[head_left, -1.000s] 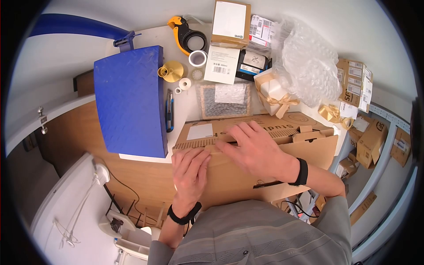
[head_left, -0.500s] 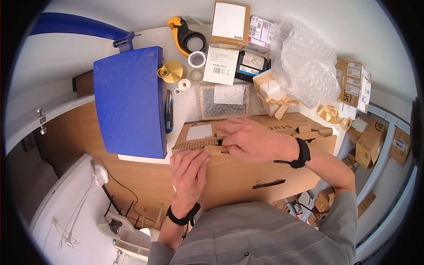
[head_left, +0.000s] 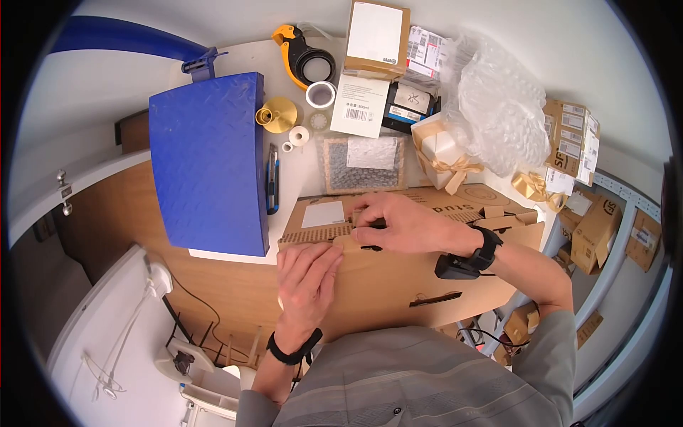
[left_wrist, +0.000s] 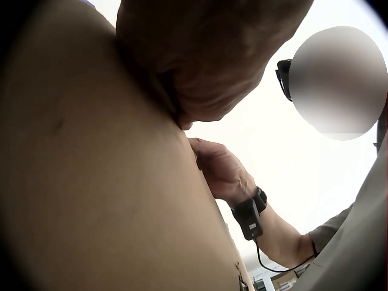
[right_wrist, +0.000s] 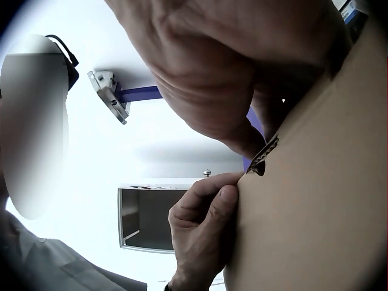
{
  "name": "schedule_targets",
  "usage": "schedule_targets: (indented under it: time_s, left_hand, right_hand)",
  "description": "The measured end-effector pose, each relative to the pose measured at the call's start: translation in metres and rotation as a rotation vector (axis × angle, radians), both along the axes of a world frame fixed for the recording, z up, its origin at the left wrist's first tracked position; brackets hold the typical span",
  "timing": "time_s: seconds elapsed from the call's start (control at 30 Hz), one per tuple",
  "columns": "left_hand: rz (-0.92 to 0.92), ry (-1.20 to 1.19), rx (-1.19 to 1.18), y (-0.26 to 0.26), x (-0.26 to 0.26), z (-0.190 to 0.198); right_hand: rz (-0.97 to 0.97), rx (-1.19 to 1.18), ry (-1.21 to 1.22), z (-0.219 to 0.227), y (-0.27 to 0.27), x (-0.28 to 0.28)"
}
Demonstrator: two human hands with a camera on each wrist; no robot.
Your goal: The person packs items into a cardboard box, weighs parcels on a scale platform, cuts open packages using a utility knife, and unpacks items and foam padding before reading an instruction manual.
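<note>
Both curled, left hand (head_left: pixel 306 281) and right hand (head_left: pixel 405 224) grip the carton (head_left: pixel 384 285) (seemingly its edge).

Before you, the carton (head_left: pixel 398 285) lies at the near edge of the tabletop (head_left: pixel 289 171), with the packet (head_left: pixel 359 174) just behind it, the knife (head_left: pixel 273 179) left of the packet, the gift box (head_left: pixel 435 148) to its right, and the bubble wrap (head_left: pixel 498 107) farther right.

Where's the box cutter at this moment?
In the head view, the box cutter lies left of centre on the white table, between the right edge of the blue panel and the large carton.
</note>
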State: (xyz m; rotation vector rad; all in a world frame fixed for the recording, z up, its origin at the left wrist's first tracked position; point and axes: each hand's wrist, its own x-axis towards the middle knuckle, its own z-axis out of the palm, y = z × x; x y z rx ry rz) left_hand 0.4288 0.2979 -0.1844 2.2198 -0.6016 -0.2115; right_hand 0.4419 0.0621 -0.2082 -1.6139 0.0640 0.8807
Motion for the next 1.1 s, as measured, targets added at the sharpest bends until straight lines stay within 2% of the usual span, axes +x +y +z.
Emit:
schedule_targets:
  time_s: [0.1,0.17,0.3,0.37,0.57,0.9,0.97,1.1]
  left_hand:
    - [-0.005,0.0,-0.006,0.0,0.001,-0.002]
    - [-0.012,0.014,-0.006,0.0,0.001,-0.002]
    - [-0.029,0.024,0.003,0.0,0.003,0.0]
    - [-0.049,0.013,0.034,-0.001,0.004,0.002]
    - [-0.054,-0.011,0.036,0.0,0.002,-0.001]
    - [-0.039,0.02,0.007,0.0,0.003,-0.004]
    - [-0.042,0.023,0.016,-0.001,0.004,-0.004]
    - [-0.03,0.013,0.024,-0.001,0.002,-0.005]
  right_hand:
    - [-0.008,-0.002,0.038,0.0,0.002,0.003]
    - [-0.08,0.011,0.168,0.004,0.004,0.004]
    - [-0.081,-0.011,0.11,0.002,0.004,0.002]
    - [0.07,-0.08,0.17,0.003,0.001,0.005]
    - [0.184,-0.194,0.049,0.011,0.004,0.008]
    - [0.239,-0.207,0.039,0.006,0.003,0.013]
    - [0.351,-0.236,0.033,0.004,0.003,0.019]
    - [0.351,-0.3,-0.042,0.006,0.001,0.014]
